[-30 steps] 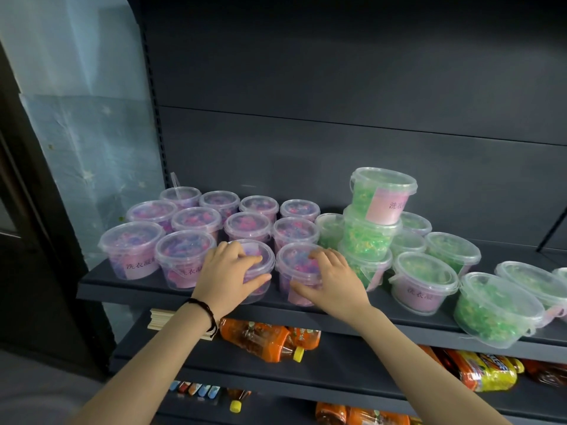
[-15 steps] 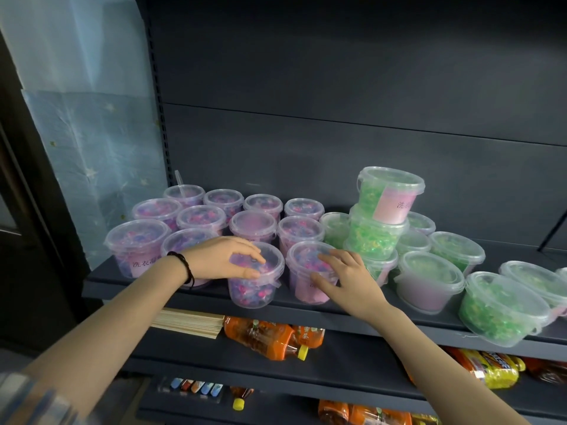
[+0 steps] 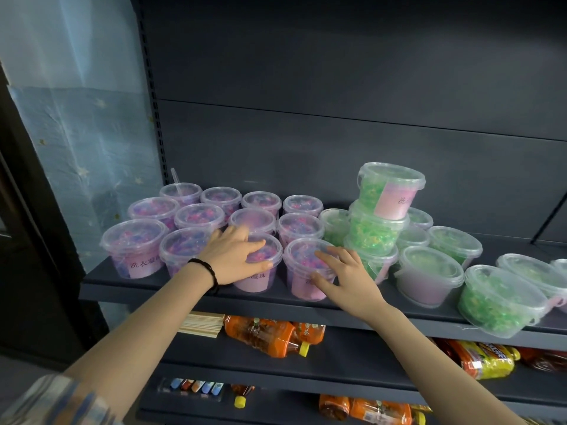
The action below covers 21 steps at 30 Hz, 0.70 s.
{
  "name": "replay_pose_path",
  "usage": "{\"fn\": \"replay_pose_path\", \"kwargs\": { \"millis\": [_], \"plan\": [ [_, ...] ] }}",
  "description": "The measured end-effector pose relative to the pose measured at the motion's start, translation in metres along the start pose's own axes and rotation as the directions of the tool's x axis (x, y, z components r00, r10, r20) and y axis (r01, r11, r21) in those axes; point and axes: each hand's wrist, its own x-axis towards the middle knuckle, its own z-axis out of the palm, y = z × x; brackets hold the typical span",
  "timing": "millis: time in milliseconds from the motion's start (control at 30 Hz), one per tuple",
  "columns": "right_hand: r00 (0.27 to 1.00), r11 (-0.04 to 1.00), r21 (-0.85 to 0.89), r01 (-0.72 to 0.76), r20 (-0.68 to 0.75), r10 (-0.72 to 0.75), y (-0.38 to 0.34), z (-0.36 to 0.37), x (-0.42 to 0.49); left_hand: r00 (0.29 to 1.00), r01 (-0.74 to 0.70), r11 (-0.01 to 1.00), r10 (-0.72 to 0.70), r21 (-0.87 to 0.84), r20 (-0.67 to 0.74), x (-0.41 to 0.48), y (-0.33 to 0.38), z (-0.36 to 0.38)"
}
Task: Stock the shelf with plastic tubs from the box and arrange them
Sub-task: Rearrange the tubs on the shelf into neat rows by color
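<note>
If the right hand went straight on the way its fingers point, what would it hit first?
The right hand holds the front pink tub by its rim. Straight on, it would pass over that tub and probably meet the second-row pink tub behind; depth is unclear.

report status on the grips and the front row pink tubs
Left grip clamped over third pink tub from above. Right grip pinching fourth pink tub at the rim. Green stack close on the right.
</note>
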Motion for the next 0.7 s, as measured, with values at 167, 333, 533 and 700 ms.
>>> {"fn": "replay_pose_path", "kwargs": {
  "millis": [167,333,533,700],
  "plan": [
    [1.0,1.0,-0.01,-0.013,-0.004,0.013,-0.002,0.004,-0.002,0.998,0.023,0.999,-0.024,-0.036,-0.05,-0.006,-0.001,0.004],
    [1.0,0.997,-0.073,0.022,0.001,-0.022,-0.006,0.002,0.008,0.944,0.065,0.996,-0.08,-0.056,-0.321,-0.029,-0.042,-0.002],
    [0.979,0.978,-0.052,0.203,0.029,-0.201,-0.042,0.015,0.022,0.911,0.347,0.937,-0.346,-0.036,-0.224,-0.066,-0.104,-0.01],
    [0.95,0.946,-0.08,0.313,0.044,-0.31,-0.086,0.042,0.035,0.941,0.313,0.945,-0.323,-0.098,-0.102,-0.077,-0.113,-0.008]
  ]
}}
